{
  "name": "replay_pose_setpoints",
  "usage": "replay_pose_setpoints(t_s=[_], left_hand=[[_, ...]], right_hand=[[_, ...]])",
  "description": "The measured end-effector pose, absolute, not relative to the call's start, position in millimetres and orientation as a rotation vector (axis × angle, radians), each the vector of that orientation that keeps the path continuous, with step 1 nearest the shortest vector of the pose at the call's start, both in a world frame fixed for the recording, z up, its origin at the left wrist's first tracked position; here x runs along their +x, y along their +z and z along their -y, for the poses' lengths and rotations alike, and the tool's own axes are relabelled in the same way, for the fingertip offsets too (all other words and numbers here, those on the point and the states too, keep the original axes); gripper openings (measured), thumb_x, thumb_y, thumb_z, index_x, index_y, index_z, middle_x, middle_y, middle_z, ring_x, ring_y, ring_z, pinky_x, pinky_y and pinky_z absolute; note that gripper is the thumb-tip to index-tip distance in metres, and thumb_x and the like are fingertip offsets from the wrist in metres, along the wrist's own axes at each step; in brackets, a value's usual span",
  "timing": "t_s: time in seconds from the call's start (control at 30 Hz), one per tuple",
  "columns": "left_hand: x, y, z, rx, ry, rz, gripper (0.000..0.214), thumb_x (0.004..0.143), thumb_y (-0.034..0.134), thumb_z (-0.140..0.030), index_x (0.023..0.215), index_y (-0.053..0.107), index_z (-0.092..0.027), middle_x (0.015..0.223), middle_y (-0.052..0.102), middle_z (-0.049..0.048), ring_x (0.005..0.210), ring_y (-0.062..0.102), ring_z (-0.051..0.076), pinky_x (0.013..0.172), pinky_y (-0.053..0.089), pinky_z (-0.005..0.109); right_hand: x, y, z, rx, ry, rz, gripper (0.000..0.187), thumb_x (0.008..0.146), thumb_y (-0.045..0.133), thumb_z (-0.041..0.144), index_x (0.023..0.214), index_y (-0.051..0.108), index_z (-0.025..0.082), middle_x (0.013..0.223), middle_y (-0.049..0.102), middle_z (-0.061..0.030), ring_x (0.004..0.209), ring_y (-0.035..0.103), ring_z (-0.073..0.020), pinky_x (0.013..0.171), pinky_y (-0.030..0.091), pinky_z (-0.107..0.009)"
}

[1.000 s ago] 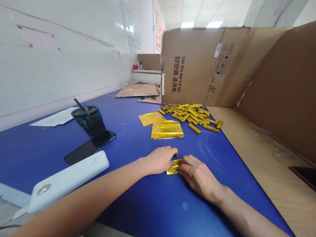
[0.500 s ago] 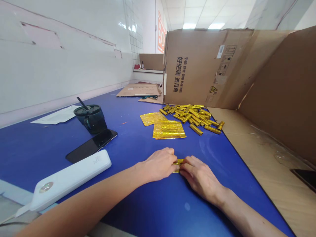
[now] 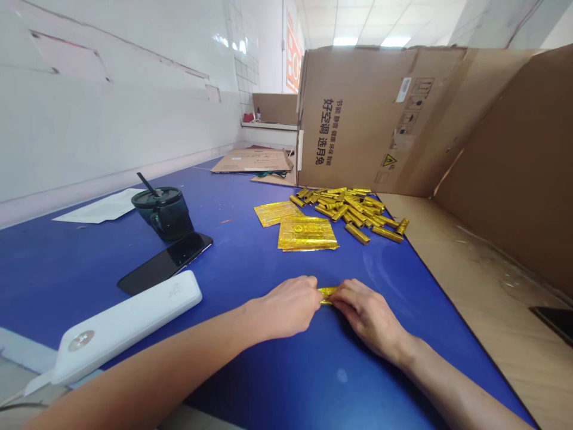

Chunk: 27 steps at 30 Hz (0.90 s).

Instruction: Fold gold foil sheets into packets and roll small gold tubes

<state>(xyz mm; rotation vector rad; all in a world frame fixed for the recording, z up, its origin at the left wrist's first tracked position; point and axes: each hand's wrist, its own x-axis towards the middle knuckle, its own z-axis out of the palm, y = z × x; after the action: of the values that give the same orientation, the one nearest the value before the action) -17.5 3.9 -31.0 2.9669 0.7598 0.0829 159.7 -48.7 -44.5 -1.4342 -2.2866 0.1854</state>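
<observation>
Both my hands rest on the blue table (image 3: 250, 370) and pinch one small gold foil piece (image 3: 326, 293) between them. My left hand (image 3: 289, 307) has its fingers curled on the piece's left end. My right hand (image 3: 364, 313) presses its fingers on the right end. Most of the foil is hidden under my fingertips. Beyond my hands lies a stack of flat gold foil sheets (image 3: 307, 233), with another sheet (image 3: 276, 212) behind it. A pile of several rolled gold foil sticks (image 3: 353, 210) lies farther back.
A dark cup with a straw (image 3: 163, 212), a black phone (image 3: 165, 263) and a white power bank (image 3: 120, 325) sit at the left. Paper (image 3: 105, 207) lies near the wall. A large open cardboard box (image 3: 403, 119) stands behind and along the right.
The flat foil piece under my fingers has shrunk to a narrow roll. Both hands have shifted slightly, still closed on it.
</observation>
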Motion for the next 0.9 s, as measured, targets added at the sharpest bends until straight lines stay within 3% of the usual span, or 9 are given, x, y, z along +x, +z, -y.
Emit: replay_pose_setpoints(t_s=[0.27,0.47,0.57,0.9], left_hand=[[-18,-31,-8,2.866,0.173,-0.789,0.021,0.081,0.033,-0.014,0.073,0.052,-0.016,0.073,0.052,0.0035,0.067,0.054,0.016,0.062,0.040,0.026],[-18,-29,-7,2.853,0.187,-0.811,0.020,0.081,0.035,-0.014,0.087,0.054,-0.017,0.080,0.054,0.0039,0.074,0.055,0.017,0.065,0.042,0.027],[-16,-27,-3,2.930,0.119,-0.860,0.020,0.081,0.036,-0.015,0.079,0.056,-0.017,0.075,0.053,0.0044,0.067,0.053,0.016,0.059,0.041,0.027],[-11,-27,10,3.115,0.139,-0.884,0.014,0.075,0.044,-0.010,0.075,0.057,-0.015,0.079,0.050,0.0068,0.075,0.045,0.020,0.060,0.037,0.030]], right_hand=[[167,-34,42,-1.434,0.430,2.239,0.013,0.080,0.047,0.019,0.081,0.060,0.020,0.077,0.059,-0.0020,0.074,0.052,-0.0151,0.068,0.041,-0.027],[177,-34,36,-1.517,0.597,2.096,0.015,0.079,0.045,0.019,0.075,0.060,0.019,0.072,0.059,-0.0004,0.067,0.054,-0.0135,0.064,0.042,-0.025],[176,-33,29,-1.565,0.675,2.096,0.016,0.077,0.046,0.019,0.074,0.061,0.018,0.071,0.060,0.0001,0.065,0.054,-0.0132,0.061,0.042,-0.024],[174,-34,32,-1.594,0.479,2.238,0.021,0.078,0.045,0.016,0.079,0.065,0.021,0.071,0.059,-0.0001,0.065,0.055,-0.0127,0.060,0.042,-0.022]])
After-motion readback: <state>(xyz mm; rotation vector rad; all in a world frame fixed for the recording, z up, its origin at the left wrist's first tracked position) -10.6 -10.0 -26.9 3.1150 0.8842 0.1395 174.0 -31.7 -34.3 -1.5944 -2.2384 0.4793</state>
